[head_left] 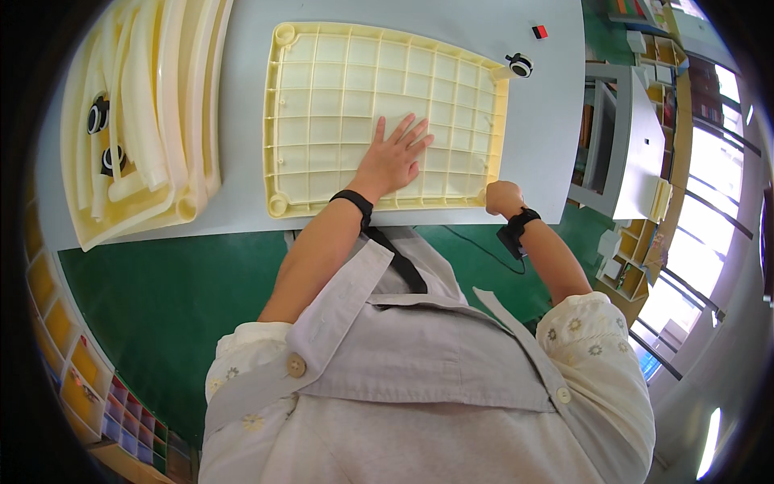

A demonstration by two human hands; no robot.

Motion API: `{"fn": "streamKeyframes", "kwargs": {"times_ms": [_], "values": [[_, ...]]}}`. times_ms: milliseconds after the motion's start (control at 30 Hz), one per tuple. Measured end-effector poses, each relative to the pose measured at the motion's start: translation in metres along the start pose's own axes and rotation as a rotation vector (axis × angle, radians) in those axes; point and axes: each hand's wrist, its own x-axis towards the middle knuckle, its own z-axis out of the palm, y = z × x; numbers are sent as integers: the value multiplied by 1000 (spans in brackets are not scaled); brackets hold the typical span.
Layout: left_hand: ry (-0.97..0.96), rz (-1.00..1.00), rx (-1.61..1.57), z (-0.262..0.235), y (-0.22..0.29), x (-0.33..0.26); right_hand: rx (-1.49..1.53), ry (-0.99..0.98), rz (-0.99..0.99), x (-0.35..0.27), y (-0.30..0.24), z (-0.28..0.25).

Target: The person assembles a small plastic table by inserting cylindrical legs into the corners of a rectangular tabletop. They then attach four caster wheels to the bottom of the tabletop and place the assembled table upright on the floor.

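The right hand (504,198) seemingly hides one corner of the tray (324,82).

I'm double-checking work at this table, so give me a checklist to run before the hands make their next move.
Panel fully on the table: ok.
Left hand steadying it: ok, spread flat on the ribbed face.
Right hand grip: cannot tell; it is curled at the near right corner, with anything inside hidden.
Caster at the far right corner: ok, present; how firmly seated, cannot tell.
Casters at both left corners: not ok, none there.
Block clear of the panel: ok.
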Motion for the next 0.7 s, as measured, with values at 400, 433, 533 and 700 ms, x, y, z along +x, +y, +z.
{"fn": "streamKeyframes", "kwargs": {"times_ms": [400, 433, 533, 700], "values": [[-47, -32, -4, 3, 1, 1, 410, -237, -28, 10, 25, -5], [-43, -27, -1, 2, -1, 1, 325, -156, 43, 4, 20, -1], [-47, -21, 2, 2, -3, 1, -40, 178, -45, -16, -4, 1], [-73, -27, -3, -1, -1, 3, -307, 281, -391, -76, -46, -47]]}}
